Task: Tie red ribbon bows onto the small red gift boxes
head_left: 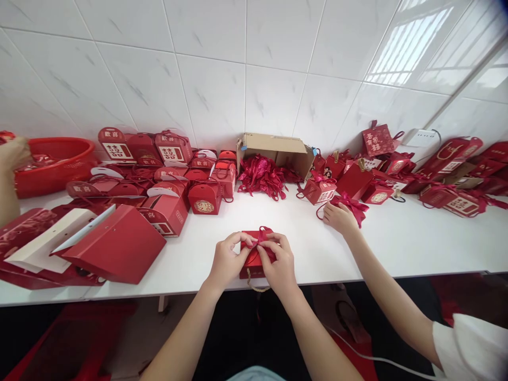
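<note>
A small red gift box (251, 271) lies at the front edge of the white table, right before me. On its top is a dark red ribbon bow (262, 236). My left hand (230, 256) pinches the ribbon from the left side, thumb and forefinger together. From the right, my right hand (279, 262) pinches the same bow, its fingertips nearly touching those of the left. A twisted cord handle (256, 287) hangs from the box's near side. The fingers partly cover the bow's knot.
A cardboard box (273, 143) spills red ribbons (262, 177) at the back. Red gift boxes (204, 200) crowd the left; more boxes (355, 180) stand right. A co-worker's hand (341, 218) touches a bow there. Another person's hand (16, 159) is by a red basin (59, 174).
</note>
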{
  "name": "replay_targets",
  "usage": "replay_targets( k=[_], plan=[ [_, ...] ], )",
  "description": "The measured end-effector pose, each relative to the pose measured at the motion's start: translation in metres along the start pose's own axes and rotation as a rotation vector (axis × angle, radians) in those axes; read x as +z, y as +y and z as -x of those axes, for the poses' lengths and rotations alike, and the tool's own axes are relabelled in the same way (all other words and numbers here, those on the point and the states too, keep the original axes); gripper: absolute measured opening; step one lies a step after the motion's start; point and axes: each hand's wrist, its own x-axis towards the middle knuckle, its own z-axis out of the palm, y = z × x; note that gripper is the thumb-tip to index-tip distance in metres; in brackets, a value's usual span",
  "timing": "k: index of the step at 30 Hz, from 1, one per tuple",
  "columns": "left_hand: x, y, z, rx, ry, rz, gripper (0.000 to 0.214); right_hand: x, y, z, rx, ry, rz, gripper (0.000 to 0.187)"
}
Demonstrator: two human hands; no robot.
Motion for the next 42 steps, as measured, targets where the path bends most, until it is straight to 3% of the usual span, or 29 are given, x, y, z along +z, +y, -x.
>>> replay_targets(
  k=[4,8,11,15,19,32,37,42],
  plan=[
    [0.003,-0.001,0.0,-0.013,0.014,0.006,0.01,-0.001,0.003,0.0,0.122,-0.083,0.015,0.016],
    [0.009,-0.005,-0.007,-0.068,-0.032,0.153,0.005,-0.002,0.007,0.0,0.206,-0.176,-0.002,0.017],
    [0.014,-0.008,-0.011,-0.085,0.047,0.252,0.019,0.001,0.006,0.004,0.258,-0.104,-0.086,0.02],
    [0.013,-0.007,-0.008,0.043,0.003,0.045,0.012,0.003,0.001,0.007,0.313,0.016,-0.138,0.022],
    [0.007,-0.007,-0.004,0.092,-0.017,-0.079,0.011,-0.004,-0.003,0.005,0.33,-0.026,-0.102,0.021],
    [-0.01,0.006,-0.007,0.068,-0.155,-0.234,0.015,-0.05,-0.006,-0.007,-0.023,-0.174,0.309,0.012],
    [-0.016,0.012,-0.014,0.096,-0.256,-0.279,0.014,-0.075,-0.025,-0.022,0.015,-0.482,0.255,0.019],
    [-0.022,0.017,-0.019,0.136,-0.33,-0.268,0.01,-0.072,-0.021,-0.046,-0.171,-0.624,0.178,0.032]
  ],
)
